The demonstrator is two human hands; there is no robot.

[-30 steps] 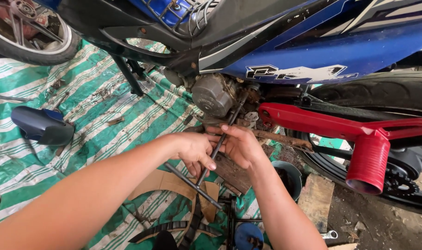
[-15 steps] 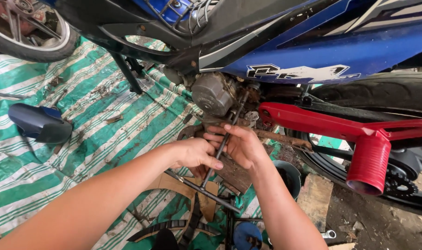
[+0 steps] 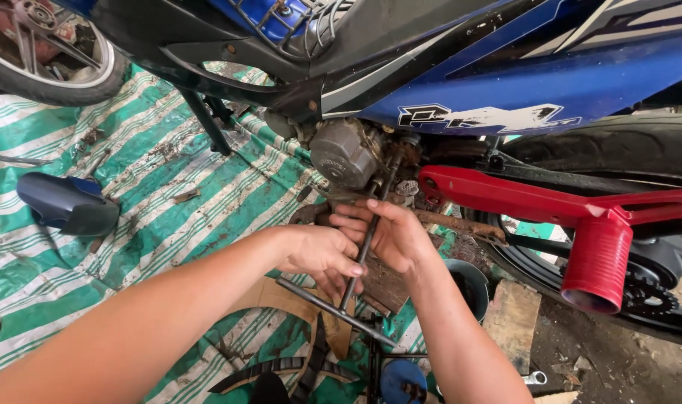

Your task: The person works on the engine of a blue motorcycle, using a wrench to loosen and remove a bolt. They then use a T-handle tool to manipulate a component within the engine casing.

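Our right hand [image 3: 397, 238] grips the long dark T-handle wrench [image 3: 365, 251], whose tip reaches up beside the grey engine casing [image 3: 345, 155] of the blue motorcycle [image 3: 505, 82]. Our left hand [image 3: 318, 253] closes around its lower shaft, above the green striped tarp [image 3: 131, 194].

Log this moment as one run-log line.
left hand: on T-handle wrench | right hand: gripping wrench shaft | wrench tip: at engine | motorcycle: over striped tarp

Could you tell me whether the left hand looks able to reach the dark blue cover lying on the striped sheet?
Probably yes: the left hand is on the T-wrench, and only bare sheet lies between it and the cover.
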